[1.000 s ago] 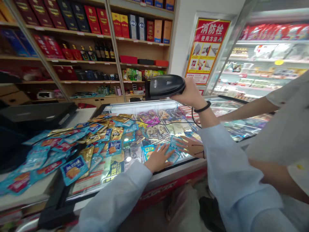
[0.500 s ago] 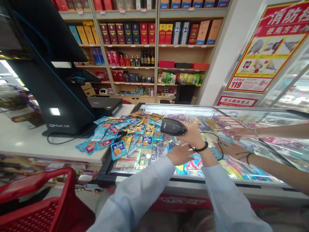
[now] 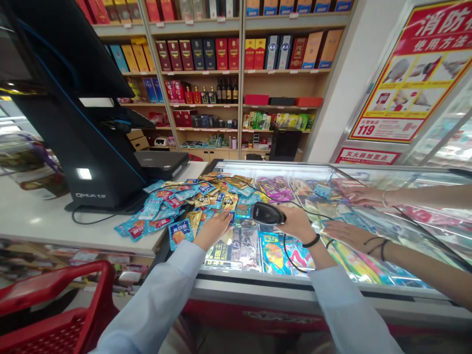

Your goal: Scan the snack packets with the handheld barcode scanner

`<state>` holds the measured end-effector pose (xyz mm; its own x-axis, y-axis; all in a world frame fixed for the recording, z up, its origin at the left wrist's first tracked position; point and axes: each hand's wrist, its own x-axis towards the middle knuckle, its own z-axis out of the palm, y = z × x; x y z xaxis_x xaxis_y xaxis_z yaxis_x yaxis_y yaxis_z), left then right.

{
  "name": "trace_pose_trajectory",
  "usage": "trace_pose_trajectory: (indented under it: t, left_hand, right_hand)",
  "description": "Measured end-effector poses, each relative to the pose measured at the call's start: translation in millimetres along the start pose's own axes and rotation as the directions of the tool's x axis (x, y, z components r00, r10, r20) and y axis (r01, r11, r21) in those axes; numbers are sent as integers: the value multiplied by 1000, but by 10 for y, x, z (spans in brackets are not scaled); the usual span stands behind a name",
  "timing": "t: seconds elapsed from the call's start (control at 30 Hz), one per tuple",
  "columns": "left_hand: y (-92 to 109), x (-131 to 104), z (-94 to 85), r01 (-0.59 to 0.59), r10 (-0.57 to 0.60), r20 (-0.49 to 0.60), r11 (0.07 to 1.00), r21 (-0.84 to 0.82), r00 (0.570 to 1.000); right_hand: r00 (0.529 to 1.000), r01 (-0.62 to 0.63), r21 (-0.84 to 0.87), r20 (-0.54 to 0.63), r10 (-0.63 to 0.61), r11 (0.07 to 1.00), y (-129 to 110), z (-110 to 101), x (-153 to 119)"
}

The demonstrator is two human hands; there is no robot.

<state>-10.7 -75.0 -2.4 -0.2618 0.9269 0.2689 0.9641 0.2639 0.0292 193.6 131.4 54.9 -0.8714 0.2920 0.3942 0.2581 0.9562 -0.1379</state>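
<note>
Blue and gold snack packets lie heaped across a white counter and the adjoining glass-topped display case.

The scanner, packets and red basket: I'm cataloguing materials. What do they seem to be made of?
Scanner: probably hard plastic, black, with a soft sheen on its smooth shell.
Packets: likely film or foil laminate, glossy, with creases and bright highlights.
Basket: apparently moulded plastic, satin red, with rounded edges and a holed wall.

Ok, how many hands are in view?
4: the left grip at the snack packets, the right grip holding the black barcode scanner, and, farther right above the glass-topped freezer, two others: a far hand and a near hand. No more show.
</note>
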Motion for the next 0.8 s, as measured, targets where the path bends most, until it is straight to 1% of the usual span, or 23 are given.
trace_pose_trajectory:
  t: [0.07, 0.17, 0.27, 0.33, 0.4, 0.47, 0.5, 0.53, 0.57, 0.6, 0.63, 0.67, 0.7, 0.73, 0.8]
  left_hand:
    - [110, 96, 20, -8, 7, 8, 999, 50, 1000]
    - [302, 250, 71, -65, 61, 36, 992, 110, 997]
    - [462, 392, 146, -127, 124, 27, 984, 124, 992]
    - [505, 457, 186, -139, 139, 7, 985, 100, 990]
    - [486, 488, 200, -127, 128, -25, 992, 23, 992]
    - [421, 493, 187, -101, 91, -83, 987, -125, 992]
    - [382, 491, 172, -76, 51, -118, 972, -221, 992]
    - [344, 492, 155, -34, -19, -156, 945, -326, 988]
    - [312, 495, 135, 20, -114, -191, 900, -435, 975]
    - [289, 504, 115, 72, -223, -212, 832, -549, 951]
    - [276, 519, 96, 112, -332, -215, 739, -665, 918]
    - [276, 538, 78, 130, -428, -196, 622, -772, 882]
    - [287, 561, 62, 124, -498, -158, 488, -864, 853]
    - [309, 583, 47, 109, -540, -102, 345, -932, 835]
    - [375, 622, 24, 100, -553, 43, 74, -992, 832]
  right_hand:
    - [1000, -10, -33, 8, 11, 999, 13, 32, -21]
    - [1000, -15, -60, 25, 16, 998, 31, 76, -42]
    - [998, -14, -73, 53, 18, 997, 47, 98, -60]
    - [997, -23, -81, 65, 28, 996, 61, 102, -69]
    - [998, -33, -81, 59, 38, 996, 84, 98, -75]
    - [998, -30, -75, 46, 34, 997, 117, 86, -82]
    - [999, -29, -74, 38, 32, 997, 136, 76, -85]
    - [999, -34, -72, 24, 36, 997, 156, 62, -89]
    - [999, -38, -66, 5, 39, 997, 176, 46, -93]
    - [999, -42, -54, -20, 41, 998, 194, 26, -97]
    - [997, -48, -37, -54, 46, 998, 211, 3, -102]
    - [995, -53, -16, -91, 51, 998, 226, -20, -107]
    - [990, -55, 5, -126, 56, 998, 239, -45, -112]
    - [986, -56, 25, -159, 59, 998, 249, -69, -117]
    - [977, -56, 57, -204, 66, 997, 263, -112, -129]
